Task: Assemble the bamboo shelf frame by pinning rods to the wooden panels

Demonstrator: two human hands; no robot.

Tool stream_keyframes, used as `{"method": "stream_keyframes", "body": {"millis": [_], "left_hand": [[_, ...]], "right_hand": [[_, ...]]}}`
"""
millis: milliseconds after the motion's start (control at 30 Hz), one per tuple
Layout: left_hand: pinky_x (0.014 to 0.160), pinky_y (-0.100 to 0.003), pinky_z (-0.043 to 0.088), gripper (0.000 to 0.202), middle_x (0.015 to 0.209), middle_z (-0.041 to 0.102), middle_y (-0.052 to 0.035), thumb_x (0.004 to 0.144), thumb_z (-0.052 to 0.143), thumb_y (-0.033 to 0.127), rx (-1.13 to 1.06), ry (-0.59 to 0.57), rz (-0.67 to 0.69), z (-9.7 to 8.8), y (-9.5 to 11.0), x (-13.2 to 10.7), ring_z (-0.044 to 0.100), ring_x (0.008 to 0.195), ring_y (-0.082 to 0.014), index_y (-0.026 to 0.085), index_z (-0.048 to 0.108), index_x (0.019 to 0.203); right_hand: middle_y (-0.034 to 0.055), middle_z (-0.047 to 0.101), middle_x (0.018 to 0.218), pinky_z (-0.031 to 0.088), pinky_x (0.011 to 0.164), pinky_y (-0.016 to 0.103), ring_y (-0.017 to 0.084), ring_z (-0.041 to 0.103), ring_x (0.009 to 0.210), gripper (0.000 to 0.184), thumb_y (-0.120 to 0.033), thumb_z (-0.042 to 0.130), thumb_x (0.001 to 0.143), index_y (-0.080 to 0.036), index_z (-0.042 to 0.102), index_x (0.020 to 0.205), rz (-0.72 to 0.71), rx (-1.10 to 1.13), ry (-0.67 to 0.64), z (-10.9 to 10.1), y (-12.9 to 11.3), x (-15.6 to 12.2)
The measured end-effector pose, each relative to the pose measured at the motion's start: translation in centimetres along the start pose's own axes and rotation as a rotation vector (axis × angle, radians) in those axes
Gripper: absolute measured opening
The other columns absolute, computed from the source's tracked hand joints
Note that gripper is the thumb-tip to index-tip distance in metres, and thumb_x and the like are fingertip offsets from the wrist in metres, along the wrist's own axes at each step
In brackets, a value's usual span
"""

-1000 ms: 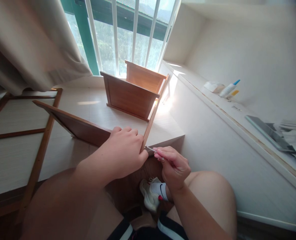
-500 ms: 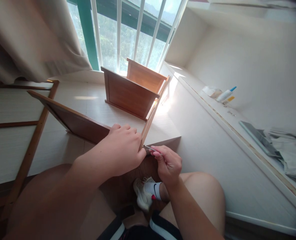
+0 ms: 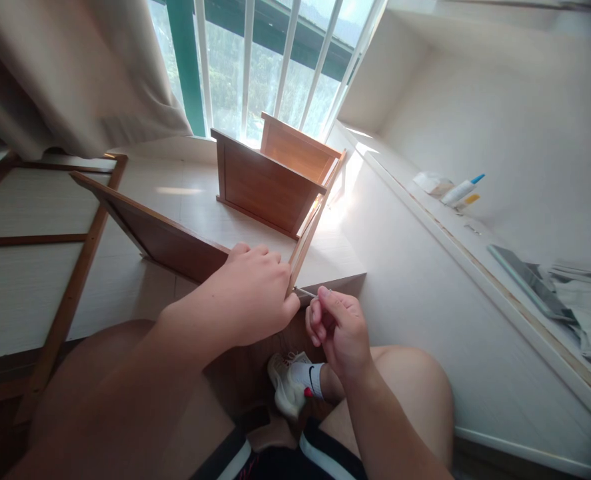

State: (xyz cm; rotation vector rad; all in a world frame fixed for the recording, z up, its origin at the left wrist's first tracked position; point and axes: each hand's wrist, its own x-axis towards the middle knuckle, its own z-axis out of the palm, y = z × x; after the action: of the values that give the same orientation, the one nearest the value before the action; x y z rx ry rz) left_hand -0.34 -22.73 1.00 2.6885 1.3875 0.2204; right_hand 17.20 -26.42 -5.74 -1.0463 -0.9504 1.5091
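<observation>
My left hand is closed over the near corner of a brown wooden furniture frame, where a shelf panel meets a side rail. My right hand pinches a thin metal hex key between thumb and fingers. The key's tip reaches the near end of the rail, right beside my left thumb. The tip's exact fit is too small to make out. Two more wooden panels stand upright along the same rail, farther off toward the window.
A separate wooden frame leans at the left by the curtain. On the right ledge lie a tube with a blue cap, a tablet-like slab and folded grey cloth. My shoe rests below my hands.
My right hand's grip on the hex key has shifted, its fingers now more curled with the palm turned up. The whole view has moved slightly; my left hand keeps its hold.
</observation>
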Motion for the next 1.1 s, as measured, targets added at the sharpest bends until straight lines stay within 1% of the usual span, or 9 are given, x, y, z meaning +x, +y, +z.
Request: {"method": "stream_keyframes", "body": {"millis": [167, 267, 400, 600, 700, 833, 1100], "left_hand": [[0.079, -0.047, 0.039, 0.033, 0.083, 0.067, -0.0111, 0.091, 0.041, 0.037, 0.009, -0.002, 0.008, 0.0, 0.1, 0.1, 0.058, 0.083, -0.0286, 0.018, 0.063, 0.077], [0.079, -0.047, 0.039, 0.033, 0.083, 0.067, -0.0109, 0.091, 0.04, 0.037, 0.011, -0.009, 0.007, -0.1, 0.0, 0.1, 0.058, 0.082, -0.0282, 0.018, 0.063, 0.076], [0.08, -0.047, 0.039, 0.033, 0.082, 0.067, -0.0108, 0.091, 0.042, 0.038, 0.006, -0.015, 0.005, -0.1, 0.0, 0.1, 0.058, 0.082, -0.0283, 0.018, 0.064, 0.077], [0.08, -0.048, 0.04, 0.033, 0.083, 0.067, -0.0105, 0.091, 0.04, 0.038, 0.004, -0.012, 0.007, 0.0, 0.1, 0.1, 0.058, 0.083, -0.0285, 0.019, 0.064, 0.077], [0.08, -0.048, 0.04, 0.033, 0.083, 0.066, -0.0104, 0.091, 0.04, 0.037, 0.004, -0.005, 0.009, 0.0, 0.1, 0.0, 0.057, 0.083, -0.028, 0.019, 0.063, 0.077], [0.08, -0.048, 0.039, 0.033, 0.084, 0.066, -0.0103, 0.092, 0.039, 0.037, 0.003, -0.01, 0.003, 0.0, 0.1, 0.0, 0.057, 0.083, -0.0279, 0.019, 0.063, 0.077], [0.08, -0.048, 0.039, 0.031, 0.085, 0.066, -0.0099, 0.092, 0.039, 0.037, -0.001, 0.002, 0.015, 0.0, 0.0, 0.0, 0.057, 0.082, -0.0279, 0.019, 0.062, 0.079]], "right_hand": [[-0.0046, 0.043, 0.039, 0.019, 0.035, 0.02, 0.006, 0.032, 0.035, 0.046, -0.046, 0.061, 0.091, -0.017, 0.054, 0.057, 0.016, 0.003, 0.012, -0.2, 0.2, -0.1], [-0.0048, 0.043, 0.04, 0.019, 0.036, 0.021, 0.006, 0.032, 0.035, 0.046, -0.046, 0.061, 0.091, -0.017, 0.053, 0.056, 0.013, 0.011, -0.001, -0.3, 0.2, -0.2], [-0.005, 0.043, 0.042, 0.02, 0.036, 0.021, 0.007, 0.033, 0.036, 0.048, -0.049, 0.059, 0.091, -0.018, 0.049, 0.056, 0.002, -0.028, 0.018, -0.8, 0.3, -0.4], [-0.0038, 0.046, 0.047, 0.025, 0.038, 0.021, 0.008, 0.038, 0.041, 0.046, -0.053, 0.061, 0.09, -0.017, 0.056, 0.061, -0.097, -0.221, 0.067, -1.0, 0.5, -0.3], [-0.0035, 0.046, 0.049, 0.027, 0.04, 0.022, 0.009, 0.039, 0.044, 0.046, -0.052, 0.059, 0.092, -0.018, 0.056, 0.062, -0.145, -0.278, 0.071, -0.9, 0.7, -0.4], [-0.003, 0.046, 0.051, 0.028, 0.042, 0.024, 0.01, 0.039, 0.046, 0.045, -0.051, 0.057, 0.094, -0.018, 0.056, 0.063, -0.244, -0.357, 0.095, -0.8, 1.1, -0.7], [-0.0027, 0.046, 0.052, 0.028, 0.045, 0.025, 0.011, 0.04, 0.049, 0.042, -0.047, 0.055, 0.096, -0.019, 0.055, 0.064, -0.319, -0.415, 0.124, -0.7, 1.3, -1.0]]}}
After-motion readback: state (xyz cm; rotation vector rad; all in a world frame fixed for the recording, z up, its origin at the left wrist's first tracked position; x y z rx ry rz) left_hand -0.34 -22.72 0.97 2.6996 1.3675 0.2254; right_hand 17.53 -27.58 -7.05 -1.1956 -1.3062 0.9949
